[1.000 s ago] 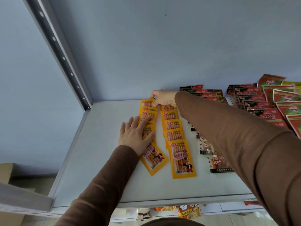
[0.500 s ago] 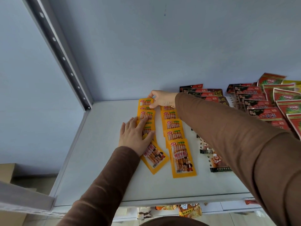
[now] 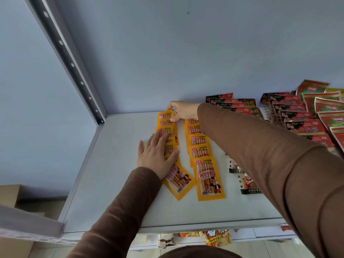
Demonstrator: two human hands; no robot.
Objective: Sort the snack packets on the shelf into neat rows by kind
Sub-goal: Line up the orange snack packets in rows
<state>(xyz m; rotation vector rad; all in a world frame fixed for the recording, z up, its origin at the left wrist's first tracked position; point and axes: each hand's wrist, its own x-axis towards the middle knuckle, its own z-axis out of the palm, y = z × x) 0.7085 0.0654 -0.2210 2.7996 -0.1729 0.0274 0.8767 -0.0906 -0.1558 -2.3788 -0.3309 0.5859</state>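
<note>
Two rows of orange snack packets lie on the white shelf (image 3: 115, 192). The left orange row (image 3: 167, 127) runs back to the wall; its nearest packet (image 3: 179, 180) lies skewed. The right orange row (image 3: 200, 151) ends in a larger front packet (image 3: 209, 178). My left hand (image 3: 155, 155) rests flat on the left row's middle, fingers spread. My right hand (image 3: 183, 110) reaches to the back and pinches the top corner of the rearmost orange packet (image 3: 165, 115). My right sleeve hides part of a row of clear packets (image 3: 245, 180).
Black and red packets (image 3: 232, 106) lie in rows at the back right. More red and green packets (image 3: 327, 110) are stacked at the far right. A perforated metal upright (image 3: 72, 65) stands at the left rear corner. A lower shelf with packets (image 3: 217, 238) shows below the front edge.
My right hand has shifted left from the right row's back end to the rear of the left row and closed on its rearmost packet. My left hand has stayed pressed on the left row.
</note>
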